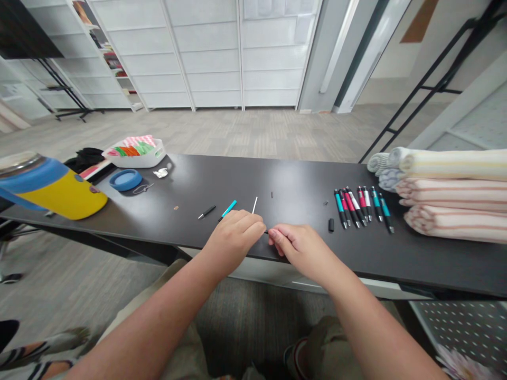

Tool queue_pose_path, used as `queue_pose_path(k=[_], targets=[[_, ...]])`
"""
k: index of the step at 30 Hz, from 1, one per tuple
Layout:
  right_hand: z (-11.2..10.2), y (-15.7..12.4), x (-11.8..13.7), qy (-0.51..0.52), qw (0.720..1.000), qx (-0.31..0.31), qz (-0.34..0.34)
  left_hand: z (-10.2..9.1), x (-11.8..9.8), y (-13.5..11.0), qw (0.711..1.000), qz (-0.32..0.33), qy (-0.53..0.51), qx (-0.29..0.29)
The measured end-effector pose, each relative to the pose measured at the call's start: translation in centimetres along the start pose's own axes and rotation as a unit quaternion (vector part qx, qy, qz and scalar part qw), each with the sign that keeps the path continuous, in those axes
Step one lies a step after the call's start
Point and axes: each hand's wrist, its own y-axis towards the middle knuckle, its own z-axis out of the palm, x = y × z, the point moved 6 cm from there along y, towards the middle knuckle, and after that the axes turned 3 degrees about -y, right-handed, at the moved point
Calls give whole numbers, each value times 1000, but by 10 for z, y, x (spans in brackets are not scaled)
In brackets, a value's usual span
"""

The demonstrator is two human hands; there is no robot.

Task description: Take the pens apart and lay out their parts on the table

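My left hand [236, 232] and my right hand [297, 240] meet near the table's front edge, both with fingers closed. Between their fingertips shows a sliver of a small dark piece, mostly hidden. Just beyond my left hand are a teal pen barrel [228, 209] and a thin white stick like a pen refill [254, 205], whose lower end is hidden. A black pen part with a pointed metal tip [206, 212] lies to their left. Ahead is a tiny dark piece [271, 195]. Right of my right hand lies a short black cylinder [331, 225].
Several teal, red and white pens [358, 206] lie in a row at right, beside rolled striped cloths [455, 195]. At left are a blue-and-yellow bottle [59, 187], a blue lid [125, 180], crumpled white paper [160, 172] and a white tray [152, 158] on the dark table [293, 177].
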Motion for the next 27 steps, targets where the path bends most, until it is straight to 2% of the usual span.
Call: queue_pose_path(k=[5, 10, 16, 20, 23, 27], targets=[[-5, 2, -4, -46, 998, -38, -11, 4, 9, 2, 999, -29, -23, 17], [-7, 2, -5, -55, 997, -54, -29, 12, 16, -1, 999, -14, 4, 39], [-6, 2, -5, -39, 998, -34, -36, 3, 17, -4, 1000, -3, -8, -4], [-7, 2, -5, -37, 998, -38, -40, -1, 14, -2, 1000, -18, -10, -6], [-6, 2, -6, -47, 997, -48, -48, 3, 13, 0, 999, -33, 17, 16], [-4, 2, -4, -68, 995, -48, -59, 6, 7, 0, 998, -2, 32, 56]])
